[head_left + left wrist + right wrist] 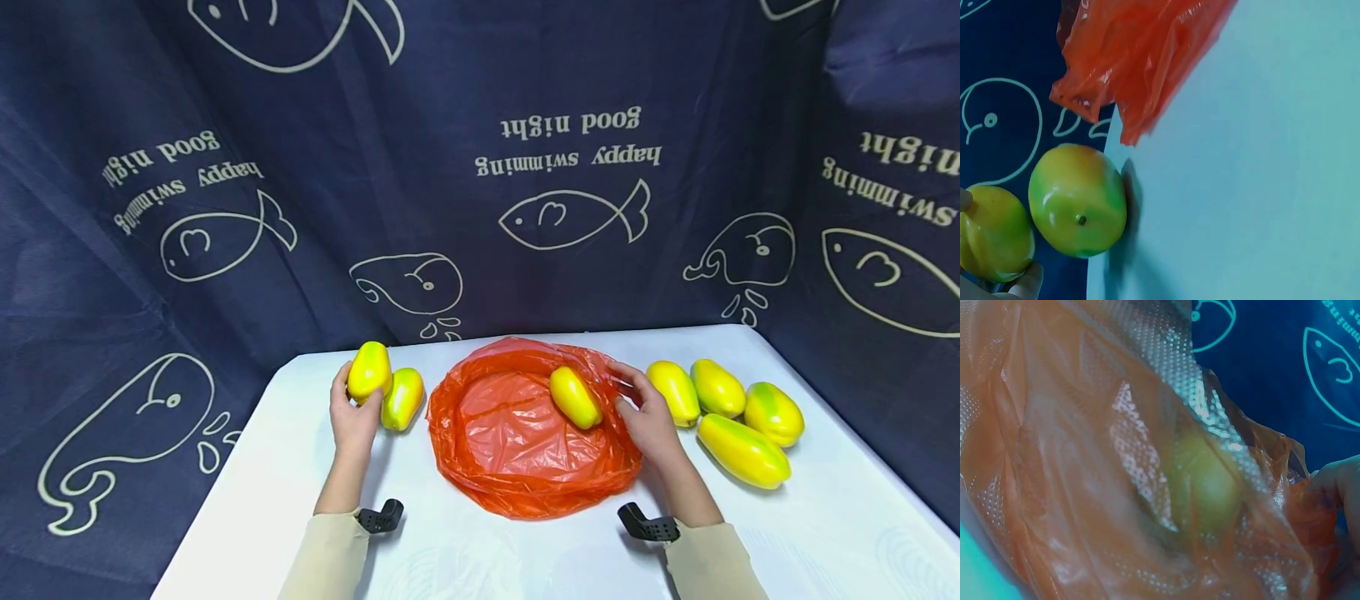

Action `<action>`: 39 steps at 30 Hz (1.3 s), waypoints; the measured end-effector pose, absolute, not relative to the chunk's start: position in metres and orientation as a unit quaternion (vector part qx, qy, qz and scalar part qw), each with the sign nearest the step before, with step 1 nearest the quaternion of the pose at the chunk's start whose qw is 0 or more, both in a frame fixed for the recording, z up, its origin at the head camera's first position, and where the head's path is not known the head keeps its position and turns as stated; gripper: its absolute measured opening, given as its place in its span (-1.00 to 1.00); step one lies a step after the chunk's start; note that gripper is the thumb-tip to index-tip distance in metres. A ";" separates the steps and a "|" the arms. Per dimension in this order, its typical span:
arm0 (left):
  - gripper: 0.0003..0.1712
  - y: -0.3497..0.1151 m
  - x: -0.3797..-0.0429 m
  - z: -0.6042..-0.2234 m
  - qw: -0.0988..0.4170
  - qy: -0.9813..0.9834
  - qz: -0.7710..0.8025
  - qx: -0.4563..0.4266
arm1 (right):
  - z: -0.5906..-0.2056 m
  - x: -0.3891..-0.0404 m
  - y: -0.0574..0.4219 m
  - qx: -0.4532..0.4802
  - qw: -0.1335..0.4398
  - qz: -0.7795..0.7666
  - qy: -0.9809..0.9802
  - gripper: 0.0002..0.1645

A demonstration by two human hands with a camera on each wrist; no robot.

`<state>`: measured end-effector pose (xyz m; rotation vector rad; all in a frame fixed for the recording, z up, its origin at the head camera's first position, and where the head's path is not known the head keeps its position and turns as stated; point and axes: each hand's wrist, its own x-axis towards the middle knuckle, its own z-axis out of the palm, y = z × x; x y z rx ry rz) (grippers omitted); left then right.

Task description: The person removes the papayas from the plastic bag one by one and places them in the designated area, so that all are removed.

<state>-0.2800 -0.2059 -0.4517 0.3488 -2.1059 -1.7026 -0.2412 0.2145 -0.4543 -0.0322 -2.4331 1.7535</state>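
Note:
My left hand (356, 423) grips a yellow-green papaya (370, 371) at the left of the table. Right beside it, a second papaya (402, 400) lies on the cloth; its stem end faces the camera in the left wrist view. A red plastic bag (517, 496) lies spread open at the middle, with one papaya (576, 397) inside near its right wall. My right hand (648, 421) holds the bag's right rim, its fingers partly hidden by the film. Through the bag, the papaya (1207, 487) shows blurred in the right wrist view.
Several papayas (744, 451) lie grouped on the right side of the white table (465, 567), close to my right hand. A dark blue curtain (420, 150) with fish and whale drawings hangs behind the table and along both sides.

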 end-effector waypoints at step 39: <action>-0.10 -0.226 -0.277 -0.482 0.100 -0.791 -0.589 0.129 | -0.460 -0.244 0.215 -0.009 0.073 0.577 -0.813 -0.28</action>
